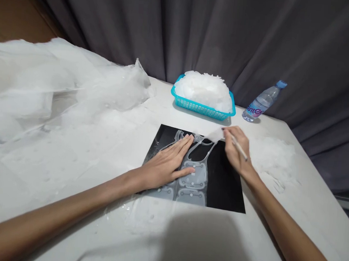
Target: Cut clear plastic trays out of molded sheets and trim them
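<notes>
My left hand lies flat, fingers stretched out, on a translucent plastic sheet of rounded rectangular shapes with small holes. Under the sheet is a black mat. At the mat's far right edge my right hand is closed around a thin white pen-like tool, whose working tip I cannot make out. Beside these fingers, a translucent piece rises off the sheet, joined to it by thin strips around an oval gap. Whether the fingers pinch this piece too is unclear.
A turquoise basket heaped with white translucent pieces stands behind the mat. To its right is a water bottle. Piled plastic sheets cover the table's left side. Thin plastic scraps lie at right. A grey curtain hangs behind.
</notes>
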Demonstrator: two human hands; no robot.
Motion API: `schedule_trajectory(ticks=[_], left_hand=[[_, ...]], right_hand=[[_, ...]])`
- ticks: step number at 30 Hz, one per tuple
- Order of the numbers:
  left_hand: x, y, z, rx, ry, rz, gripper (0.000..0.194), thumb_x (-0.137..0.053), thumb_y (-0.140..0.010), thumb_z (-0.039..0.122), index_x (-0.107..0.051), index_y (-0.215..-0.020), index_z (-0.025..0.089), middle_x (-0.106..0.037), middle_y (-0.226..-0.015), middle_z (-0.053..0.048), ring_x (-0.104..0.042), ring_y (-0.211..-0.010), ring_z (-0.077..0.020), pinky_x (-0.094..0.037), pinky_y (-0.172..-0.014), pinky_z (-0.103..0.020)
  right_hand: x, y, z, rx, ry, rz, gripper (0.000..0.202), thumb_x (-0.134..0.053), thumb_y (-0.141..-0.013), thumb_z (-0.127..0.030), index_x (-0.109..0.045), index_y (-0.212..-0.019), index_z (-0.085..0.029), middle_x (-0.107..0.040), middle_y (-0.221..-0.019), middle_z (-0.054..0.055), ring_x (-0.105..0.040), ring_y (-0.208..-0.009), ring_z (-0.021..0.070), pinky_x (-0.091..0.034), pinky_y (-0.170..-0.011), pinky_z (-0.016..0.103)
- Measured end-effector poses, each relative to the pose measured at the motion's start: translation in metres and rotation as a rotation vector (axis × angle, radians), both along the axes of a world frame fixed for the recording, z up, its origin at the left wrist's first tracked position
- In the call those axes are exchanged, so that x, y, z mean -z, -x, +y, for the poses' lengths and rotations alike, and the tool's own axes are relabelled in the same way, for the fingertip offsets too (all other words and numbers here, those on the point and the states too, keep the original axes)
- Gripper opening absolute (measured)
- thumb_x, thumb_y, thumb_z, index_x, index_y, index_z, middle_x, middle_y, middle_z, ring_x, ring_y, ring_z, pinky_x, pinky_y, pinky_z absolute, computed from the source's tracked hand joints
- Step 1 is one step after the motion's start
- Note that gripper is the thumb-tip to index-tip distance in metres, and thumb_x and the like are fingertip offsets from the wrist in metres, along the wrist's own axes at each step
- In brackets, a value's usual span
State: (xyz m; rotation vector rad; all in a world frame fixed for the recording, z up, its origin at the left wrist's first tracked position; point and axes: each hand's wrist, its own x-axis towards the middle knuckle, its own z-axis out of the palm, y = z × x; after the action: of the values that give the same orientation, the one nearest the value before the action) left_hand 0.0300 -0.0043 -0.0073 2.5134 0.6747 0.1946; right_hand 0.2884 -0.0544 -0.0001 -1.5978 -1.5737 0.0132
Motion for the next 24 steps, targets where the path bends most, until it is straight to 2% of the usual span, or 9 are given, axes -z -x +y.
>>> schedule_trajectory(ticks=[4, 7, 9, 11, 13, 15, 18, 21, 24], left_hand=[[-0.001, 0.003, -0.001, -0.017, 0.02, -0.063, 0.085, -0.047, -0.104, 0.062, -0.008, -0.169, 0.022, -0.015, -0.175, -0.017, -0.02, -0.161, -0.034, -0.029, -0.127, -0.052], [-0.006, 0.006, -0.002, -0.083, 0.05, -0.233, 0.069, -0.056, -0.101, 0.059, -0.034, -0.16, 0.029, -0.038, -0.166, -0.012, -0.037, -0.152, -0.0328, -0.036, -0.123, -0.051], [-0.009, 0.006, -0.001, -0.145, 0.141, -0.308, 0.047, -0.048, -0.104, 0.059, -0.059, -0.138, 0.028, -0.06, -0.144, -0.009, -0.052, -0.136, -0.0293, -0.04, -0.118, -0.05], [-0.012, 0.005, 0.002, -0.194, 0.311, -0.321, 0.056, -0.027, -0.109, 0.059, -0.07, -0.114, 0.025, -0.072, -0.119, -0.007, -0.063, -0.116, -0.0257, -0.047, -0.109, -0.047], [-0.013, 0.004, 0.007, -0.198, 0.493, -0.317, 0.069, -0.014, -0.11, 0.06, -0.073, -0.107, 0.023, -0.075, -0.105, -0.007, -0.067, -0.102, -0.0236, -0.052, -0.098, -0.042], [-0.014, 0.004, 0.011, -0.161, 0.576, -0.31, 0.059, -0.03, -0.107, 0.064, -0.072, -0.112, 0.023, -0.076, -0.101, -0.006, -0.068, -0.097, -0.0232, -0.054, -0.09, -0.039], [-0.014, 0.006, 0.012, -0.105, 0.512, -0.282, 0.042, -0.063, -0.095, 0.059, -0.071, -0.117, 0.025, -0.076, -0.104, -0.005, -0.068, -0.096, -0.0238, -0.052, -0.084, -0.037], [-0.011, 0.007, 0.009, -0.102, 0.425, -0.269, 0.037, -0.066, -0.097, 0.052, -0.069, -0.124, 0.027, -0.075, -0.104, -0.004, -0.068, -0.095, -0.0229, -0.051, -0.083, -0.036], [-0.007, 0.008, 0.006, -0.084, 0.335, -0.284, 0.039, -0.064, -0.099, 0.049, -0.064, -0.133, 0.029, -0.074, -0.106, -0.004, -0.068, -0.1, -0.0238, -0.05, -0.088, -0.038]], right_hand=[[-0.008, -0.029, 0.006, 0.103, 0.053, 0.179, 0.026, -0.055, -0.1, -0.035, -0.074, -0.092, -0.019, -0.072, -0.094, 0.009, -0.067, -0.093, 0.0263, -0.053, -0.088, 0.042], [-0.016, -0.011, -0.012, 0.015, 0.027, 0.221, 0.023, -0.058, -0.101, -0.034, -0.076, -0.098, -0.02, -0.072, -0.098, 0.009, -0.067, -0.096, 0.0252, -0.052, -0.089, 0.039], [-0.023, 0.014, -0.029, -0.101, 0.04, 0.213, 0.022, -0.057, -0.102, -0.031, -0.077, -0.105, -0.022, -0.07, -0.1, 0.008, -0.066, -0.097, 0.0233, -0.052, -0.09, 0.037], [-0.029, 0.038, -0.045, -0.351, 0.183, 0.207, 0.025, -0.055, -0.104, -0.028, -0.077, -0.116, -0.024, -0.067, -0.1, 0.006, -0.066, -0.093, 0.0201, -0.054, -0.087, 0.034], [-0.033, 0.051, -0.057, -0.606, 0.363, 0.205, 0.031, -0.054, -0.105, -0.027, -0.072, -0.131, -0.027, -0.067, -0.107, 0.006, -0.066, -0.095, 0.0187, -0.054, -0.088, 0.033], [-0.036, 0.051, -0.061, -0.708, 0.454, 0.209, 0.036, -0.052, -0.107, -0.032, -0.066, -0.14, -0.03, -0.066, -0.108, 0.005, -0.065, -0.096, 0.0187, -0.055, -0.088, 0.034], [-0.035, 0.037, -0.057, -0.563, 0.332, 0.18, 0.044, -0.035, -0.112, -0.041, -0.075, -0.126, -0.033, -0.064, -0.107, 0.006, -0.061, -0.1, 0.0219, -0.052, -0.096, 0.042], [-0.026, 0.03, -0.048, -0.329, 0.155, 0.09, 0.05, -0.03, -0.112, -0.04, -0.079, -0.108, -0.03, -0.063, -0.116, 0.008, -0.057, -0.114, 0.0263, -0.045, -0.107, 0.049], [-0.012, 0.039, -0.042, -0.326, 0.177, 0.043, 0.037, -0.035, -0.112, -0.034, -0.071, -0.114, -0.027, -0.062, -0.115, 0.01, -0.059, -0.114, 0.0256, -0.048, -0.102, 0.044]])
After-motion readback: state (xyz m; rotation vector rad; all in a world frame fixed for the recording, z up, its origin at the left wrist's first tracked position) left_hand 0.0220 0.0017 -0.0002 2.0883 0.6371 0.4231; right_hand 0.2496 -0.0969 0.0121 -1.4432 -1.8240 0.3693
